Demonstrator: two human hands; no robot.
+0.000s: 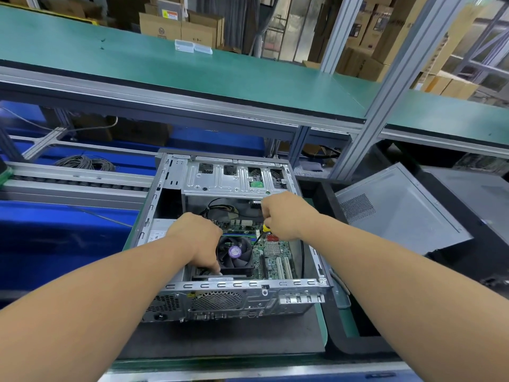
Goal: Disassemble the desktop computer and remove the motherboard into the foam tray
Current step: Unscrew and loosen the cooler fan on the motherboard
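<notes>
An open desktop computer case [242, 288] lies on its side on the bench in front of me. Inside lies the green motherboard [272, 260] with a black CPU fan [234, 253] that bears a purple sticker. My left hand [197, 238] reaches into the case at the fan's left side, its fingers curled down against the cooler's edge. My right hand [283, 213] grips a yellow-handled screwdriver [263, 232], whose dark shaft points down at the board. A silver drive cage [234, 177] spans the far end of the case.
The removed grey side panel [396, 213] leans in a dark tray at the right. A green shelf [192, 67] runs above, on aluminium posts. Blue bins [55, 238] and a roller rail [77, 183] lie to the left, with coiled cables behind.
</notes>
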